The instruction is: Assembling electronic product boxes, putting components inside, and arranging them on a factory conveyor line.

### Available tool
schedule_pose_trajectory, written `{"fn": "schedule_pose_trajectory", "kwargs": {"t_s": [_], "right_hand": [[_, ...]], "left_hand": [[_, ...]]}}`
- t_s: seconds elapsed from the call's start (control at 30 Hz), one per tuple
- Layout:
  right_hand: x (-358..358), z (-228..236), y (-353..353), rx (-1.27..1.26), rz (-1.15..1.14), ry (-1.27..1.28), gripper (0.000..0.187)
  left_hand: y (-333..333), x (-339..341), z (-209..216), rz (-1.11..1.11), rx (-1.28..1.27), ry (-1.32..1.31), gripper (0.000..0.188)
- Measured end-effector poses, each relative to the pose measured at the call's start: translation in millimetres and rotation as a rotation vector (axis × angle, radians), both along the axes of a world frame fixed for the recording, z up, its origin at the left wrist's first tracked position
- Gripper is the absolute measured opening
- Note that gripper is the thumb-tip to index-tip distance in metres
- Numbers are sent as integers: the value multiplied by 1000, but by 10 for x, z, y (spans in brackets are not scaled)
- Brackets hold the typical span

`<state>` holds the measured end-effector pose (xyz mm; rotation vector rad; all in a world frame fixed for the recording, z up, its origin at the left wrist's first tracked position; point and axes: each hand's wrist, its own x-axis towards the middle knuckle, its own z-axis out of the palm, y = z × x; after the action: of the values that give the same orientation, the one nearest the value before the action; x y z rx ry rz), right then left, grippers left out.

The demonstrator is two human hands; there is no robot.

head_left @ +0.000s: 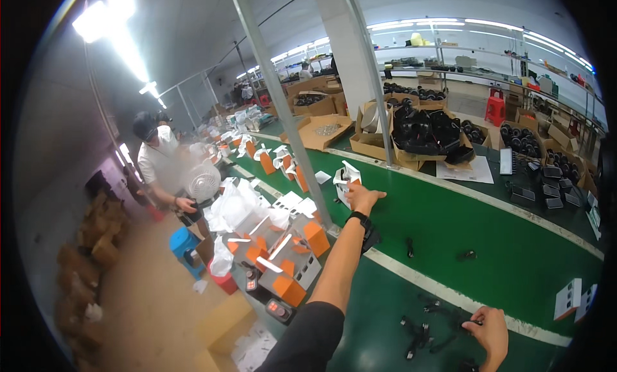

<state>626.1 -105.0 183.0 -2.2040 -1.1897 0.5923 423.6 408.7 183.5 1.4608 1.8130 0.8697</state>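
My left hand [364,199] reaches far out over the green belt and grips a small white box [348,174] with its flaps up. The thumb sticks out to the right; the other fingers are partly hidden against the box. At the lower right, my right hand [490,333] is closed in a pinch on a short black cable [473,323]. Beside it, several more black cables [418,333] lie loosely bunched on the green table. Two single cables, one of them a black cable [410,246], rest on the belt between my hands.
Opened white-and-orange boxes [292,288] crowd the table left of my left arm. A metal post [283,108] rises close to my left hand. More boxes [567,299] stand at the belt's right end. Cartons of black parts [427,131] line the far side. A co-worker [160,153] stands left.
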Motion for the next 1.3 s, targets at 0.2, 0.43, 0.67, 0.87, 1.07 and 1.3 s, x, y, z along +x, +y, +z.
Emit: {"fn": "schedule_pose_trajectory", "kwargs": {"t_s": [0.2, 0.43, 0.67, 0.87, 1.07, 1.3], "right_hand": [[147, 35, -66, 174, -73, 186, 20], [14, 550, -106, 255, 4, -1, 27], [-8, 598, -216, 349, 113, -59, 32], [-62, 677, -321, 412, 88, -119, 34], [-140, 473, -195, 632, -19, -157, 17], [-466, 688, -216, 585, 36, 12, 17]], "left_hand": [[358, -166, -330, 12, -64, -85, 169], [1020, -532, -875, -109, 206, -200, 166], [1425, -1239, -1107, -176, 196, -185, 160], [793, -456, -708, -122, 284, 176, 116], [-114, 35, -204, -97, 513, -53, 118], [-2367, 2, 20, -169, 591, -394, 117]]}}
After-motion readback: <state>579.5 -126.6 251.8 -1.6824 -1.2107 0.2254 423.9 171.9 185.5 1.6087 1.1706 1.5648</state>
